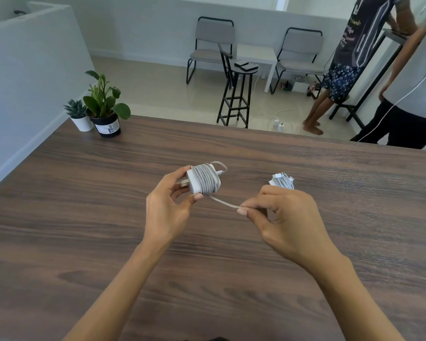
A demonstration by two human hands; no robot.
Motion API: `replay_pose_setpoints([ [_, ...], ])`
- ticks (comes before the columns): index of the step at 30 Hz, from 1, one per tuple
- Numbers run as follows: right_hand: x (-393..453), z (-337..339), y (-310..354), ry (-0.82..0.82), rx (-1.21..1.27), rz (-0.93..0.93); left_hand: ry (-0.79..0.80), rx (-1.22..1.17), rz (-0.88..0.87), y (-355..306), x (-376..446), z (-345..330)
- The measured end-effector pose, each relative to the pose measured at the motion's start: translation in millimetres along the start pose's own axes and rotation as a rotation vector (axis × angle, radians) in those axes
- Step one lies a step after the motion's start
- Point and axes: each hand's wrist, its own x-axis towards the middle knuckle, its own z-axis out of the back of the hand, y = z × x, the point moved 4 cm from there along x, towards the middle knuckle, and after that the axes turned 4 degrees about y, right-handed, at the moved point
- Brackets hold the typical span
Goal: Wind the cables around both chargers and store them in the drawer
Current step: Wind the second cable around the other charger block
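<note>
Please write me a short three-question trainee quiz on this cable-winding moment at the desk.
1. True or false: the charger gripped by the left hand already has many turns of cable around it.
2. Multiple choice: the right hand pinches A) a plant pot, B) the loose cable end, C) the second charger.
3. Fill in: the second wound charger lies on the ____, beyond the right hand.

Key
1. True.
2. B: the fingers pinch the free cable end leading from the held charger.
3. Table.
</note>
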Motion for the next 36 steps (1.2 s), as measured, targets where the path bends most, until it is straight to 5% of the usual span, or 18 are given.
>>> replay_pose_setpoints([
  [12, 14.2, 8.2, 5.6, -0.006, 0.000, 0.069, 0.056, 0.033, -0.026, -1.5, -8.6, -6.1],
  [25, 56.2, 16.7, -16.0, 0.059, 0.102, -0.013, 0.358, -0.115, -0.012, -17.5, -34.6, -22.5],
  [36, 44.8, -23.6, -47.0, 0.170, 0.674, -0.256, 0.339, -0.413, -0.033, -56.9, -40.4, -19.4],
])
